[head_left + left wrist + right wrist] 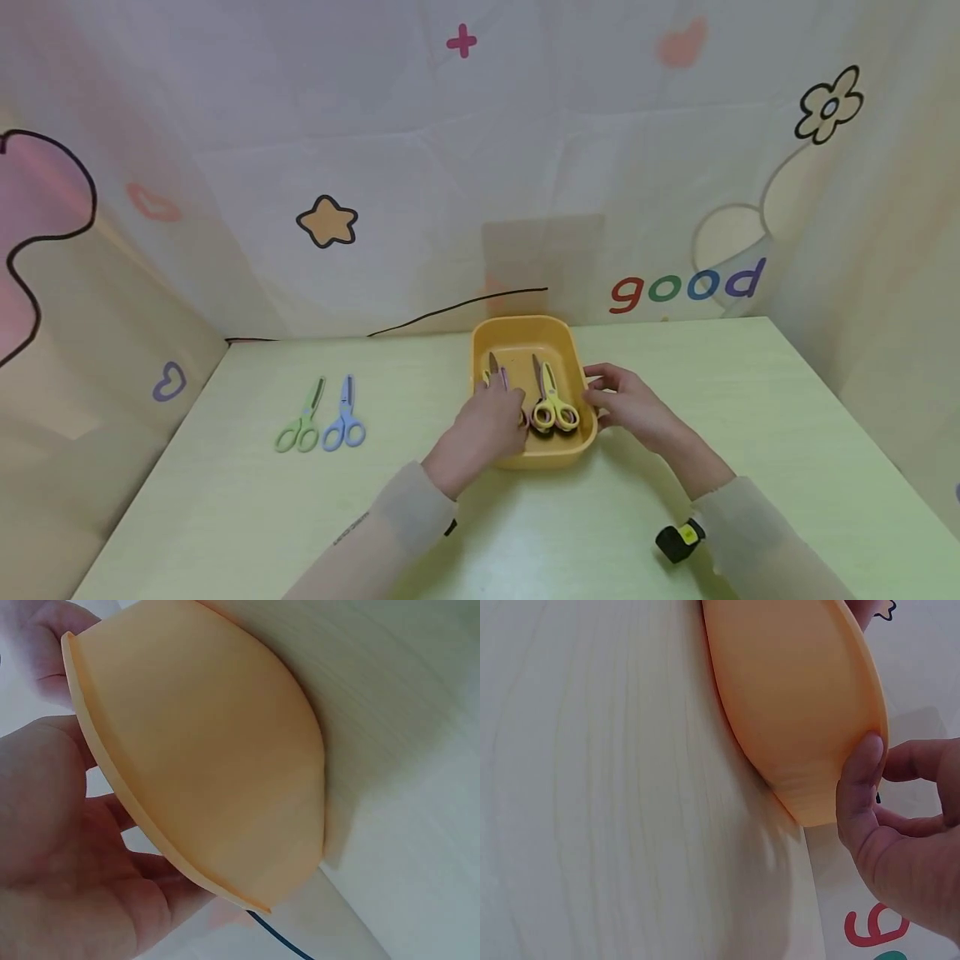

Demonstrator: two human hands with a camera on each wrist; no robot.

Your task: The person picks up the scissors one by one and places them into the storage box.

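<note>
A yellow plastic tray (pixel 525 459) stands near the back of the table, with several scissors in it. My left hand (pixel 486 423) reaches over its near left rim and covers part of the purple-and-yellow scissors (pixel 504 379) there. In the left wrist view the tray's outer wall (pixel 202 742) hides the left fingertips, so a grip cannot be made out. On the tray's right side my right hand (pixel 633 407) pinches the rim, thumb (pixel 860 769) outside and fingers behind. Yellow-handled scissors (pixel 553 404) lie in the tray's right half, over darker ones.
Green scissors (pixel 303 423) and blue scissors (pixel 345 421) lie side by side on the pale table (pixel 247 517), left of the tray. A printed curtain (pixel 405 183) hangs close behind the tray. Black wrist devices show at both sleeves.
</note>
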